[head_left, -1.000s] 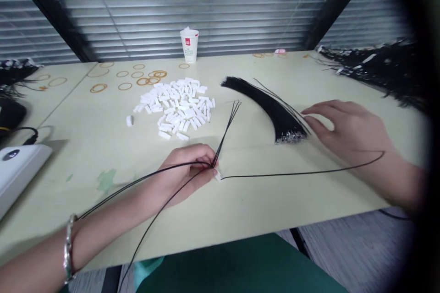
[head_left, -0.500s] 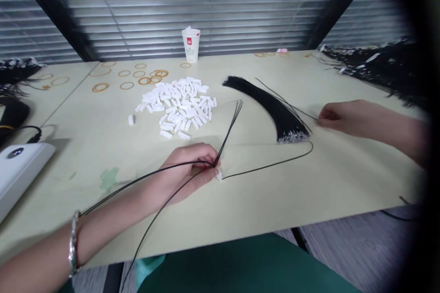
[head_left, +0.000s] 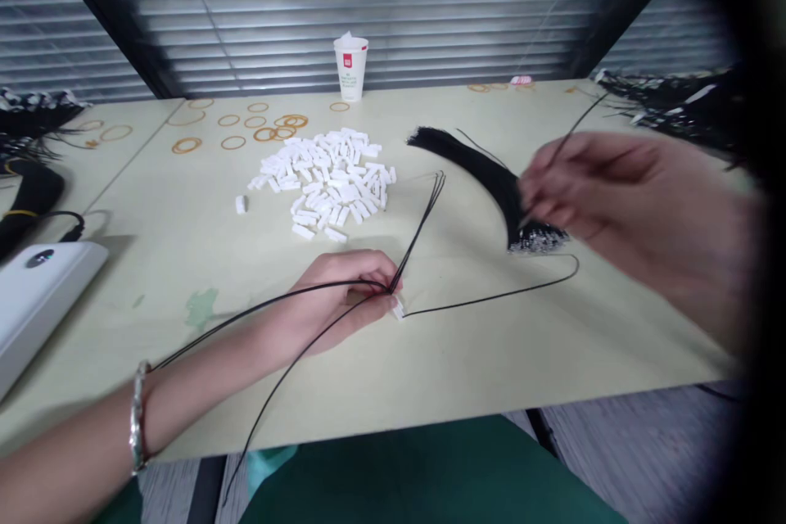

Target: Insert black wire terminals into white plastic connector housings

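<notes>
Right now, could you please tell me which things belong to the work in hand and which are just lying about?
In the work:
black wires and small white piece in the left hand
thin wire in the right hand
probably, white pile and wire bundle

Just lying about:
paper cup
rubber bands
white device
dark heaps, though their role is unclear

Your L hand (head_left: pixel 350 291) is bare, & so is the L forearm. On that wrist you've a silver-coloured bracelet (head_left: pixel 137 417), shiny, w/ chunky segmented links. Your R hand (head_left: pixel 632 221) is bare too, a bit blurred; its wrist runs into the dk edge of view, so can't tell what's worn there. Your lap shows dk green cloth (head_left: pixel 417 475), plain, w/ a lighter blue-green bit (head_left: pixel 267 463) at its L side.
</notes>
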A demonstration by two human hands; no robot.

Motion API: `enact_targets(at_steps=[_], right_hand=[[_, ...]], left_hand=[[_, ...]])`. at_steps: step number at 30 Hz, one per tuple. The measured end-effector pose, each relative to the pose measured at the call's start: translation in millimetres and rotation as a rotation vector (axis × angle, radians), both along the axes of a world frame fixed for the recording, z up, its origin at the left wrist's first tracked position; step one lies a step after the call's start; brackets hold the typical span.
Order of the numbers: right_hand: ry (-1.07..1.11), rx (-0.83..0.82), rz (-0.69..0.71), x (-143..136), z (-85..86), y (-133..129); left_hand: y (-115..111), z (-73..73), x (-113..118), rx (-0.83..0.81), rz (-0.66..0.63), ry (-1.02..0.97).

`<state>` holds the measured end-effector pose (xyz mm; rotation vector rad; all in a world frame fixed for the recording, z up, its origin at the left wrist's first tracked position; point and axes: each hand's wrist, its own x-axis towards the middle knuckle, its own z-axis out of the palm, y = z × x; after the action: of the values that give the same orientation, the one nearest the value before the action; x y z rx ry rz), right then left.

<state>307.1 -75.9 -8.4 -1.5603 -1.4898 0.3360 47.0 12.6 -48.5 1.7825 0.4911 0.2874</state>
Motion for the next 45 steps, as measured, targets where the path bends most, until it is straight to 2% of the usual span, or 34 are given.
enact_targets(at_steps=[1,3,5,7,14,18,28,38,45], right_hand=[[0.142,-0.113,0.126,-21.9,-2.9,1.7],[0.255,-0.236,0.283,-55.8,-8.5,2.3],[0.254,-0.271,0.363,-74.9,-15.0,0.3],[0.202,-0.278,0.391,-82.0,-22.3,-2.8],[0.079,-0.249,0.346,-79.0,-39.0,-9.1],[0.030,-0.178,0.315,-78.3,-39.0,-10.5],[-0.095,-0.144,0.300,-78.7,-35.7,-11.1],[-0.107,-0.155,0.314,-77.1,-37.3,-12.5],[-0.075,-0.170,0.246,-75.4,-42.7,-14.8]], left_hand=[[0.4,-0.6,-0.2,-0.011,0.001,-0.008],[1.0,-3.2,-0.5,-0.046,0.005,-0.039],[1.5,-6.1,-0.8,-0.071,0.006,-0.059],[1.7,-7.8,-1.1,-0.066,-0.001,-0.050],[1.0,-2.8,-1.3,-0.084,-0.022,-0.039],[0.1,-0.4,-0.8,-0.010,-0.020,-0.040],[-0.4,5.9,0.4,0.002,-0.027,-0.024],[0.0,4.0,-0.4,0.039,-0.051,-0.064],[0.8,-1.4,1.6,0.136,-0.050,-0.096]])
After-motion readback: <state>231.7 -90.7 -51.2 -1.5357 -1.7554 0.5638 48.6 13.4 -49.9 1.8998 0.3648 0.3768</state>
